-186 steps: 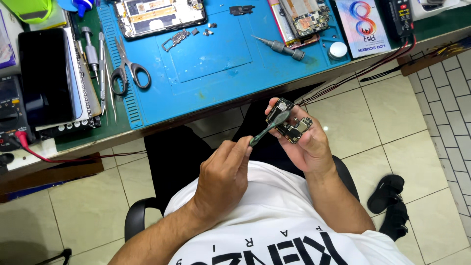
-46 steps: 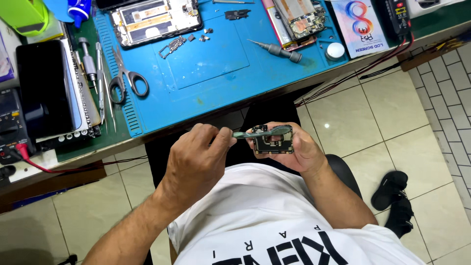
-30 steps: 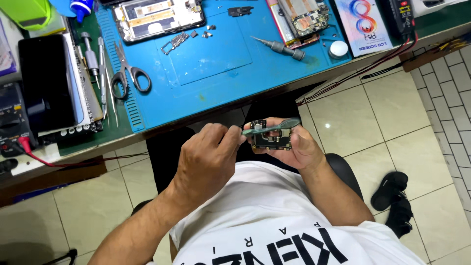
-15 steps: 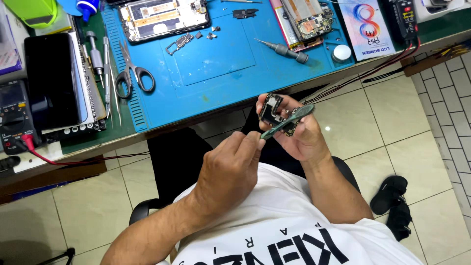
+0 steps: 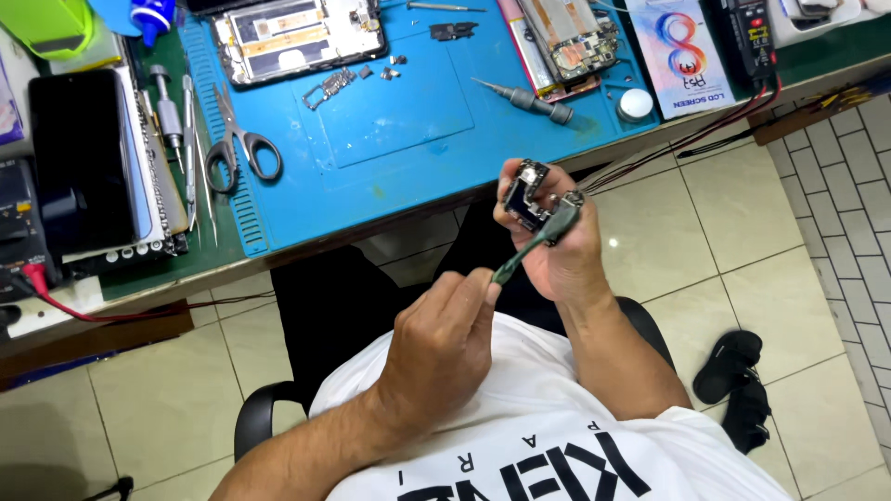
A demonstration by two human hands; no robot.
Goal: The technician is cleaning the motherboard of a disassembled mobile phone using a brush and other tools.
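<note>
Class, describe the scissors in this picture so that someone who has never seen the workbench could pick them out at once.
Start at the blue work mat that covers the middle of the bench. Near its left edge, below the opened phone, lie the scissors, blades pointing away from the person. Unlike the straight screwdriver and tweezers beside them, they end in two dark loop handles.

On the blue mat (image 5: 408,158): one pair of scissors (image 5: 237,153) at its left edge, one grey screwdriver (image 5: 529,99) toward its right, and two opened phones, one (image 5: 297,37) at the mat's top left, one (image 5: 566,42) at its top right. One round white cap (image 5: 635,104) lies right of the mat. Two black sandals (image 5: 738,385) sit on the floor well below the mat. Two hands: left hand (image 5: 441,348), right hand (image 5: 557,255), with one circuit board (image 5: 526,195) and one green tool (image 5: 534,243).
</note>
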